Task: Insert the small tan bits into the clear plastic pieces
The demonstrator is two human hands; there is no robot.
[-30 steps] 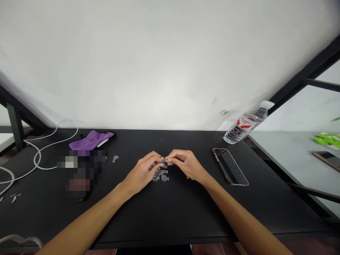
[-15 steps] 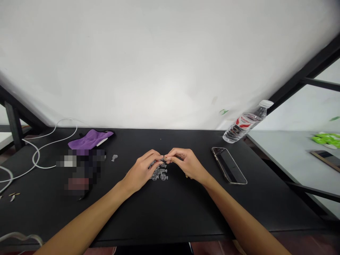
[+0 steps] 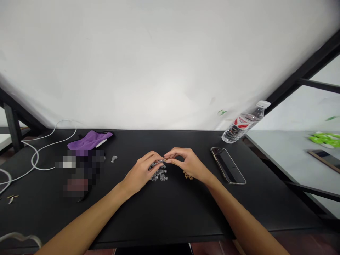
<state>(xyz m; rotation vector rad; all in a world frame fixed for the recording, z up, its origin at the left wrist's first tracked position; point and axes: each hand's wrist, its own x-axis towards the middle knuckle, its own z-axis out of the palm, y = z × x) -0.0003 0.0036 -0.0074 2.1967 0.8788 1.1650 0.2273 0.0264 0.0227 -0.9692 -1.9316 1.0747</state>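
Observation:
My left hand (image 3: 142, 171) and my right hand (image 3: 186, 163) meet fingertip to fingertip over the middle of the black table (image 3: 164, 212). Between thumbs and forefingers they pinch one small clear piece (image 3: 160, 161), too small to make out. Just below the fingertips lies a little heap of several similar clear glassy pieces (image 3: 159, 175) on the table. A few small tan bits (image 3: 188, 175) lie beside my right hand's heel. One more clear piece (image 3: 114, 158) lies alone further left.
A smartphone (image 3: 227, 165) lies face up right of my hands, a water bottle (image 3: 243, 122) behind it at the wall. A purple cloth (image 3: 89, 140), a blurred-out object and a white cable (image 3: 39, 148) occupy the left. A grey table with green items (image 3: 324, 139) stands right.
Both hands stay pinched together over the heap, with only slight finger shifts. The tan bits beside my right hand now show more clearly.

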